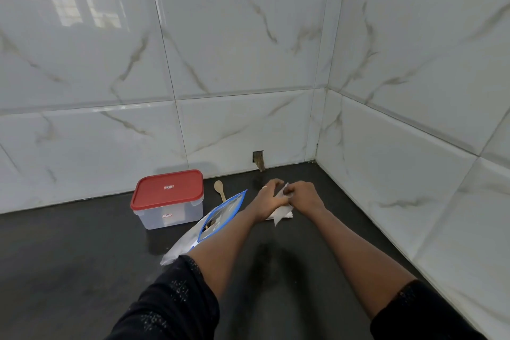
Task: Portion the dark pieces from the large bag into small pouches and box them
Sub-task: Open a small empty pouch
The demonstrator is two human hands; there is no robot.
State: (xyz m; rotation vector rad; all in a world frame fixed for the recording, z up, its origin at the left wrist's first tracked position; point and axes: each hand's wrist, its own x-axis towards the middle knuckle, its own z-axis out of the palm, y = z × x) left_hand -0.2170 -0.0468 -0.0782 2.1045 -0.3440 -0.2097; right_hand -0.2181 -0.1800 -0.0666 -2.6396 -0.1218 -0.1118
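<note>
Curling round a small white pouch point(281, 214), your left hand point(268, 197) and right hand point(305, 196) touch; the large bag point(220, 215) lies near-left to far-right.

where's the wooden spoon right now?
Head view: the wooden spoon lies on the dark counter near the back wall, just right of the red-lidded box, behind the large bag, left of the left hand.
</note>
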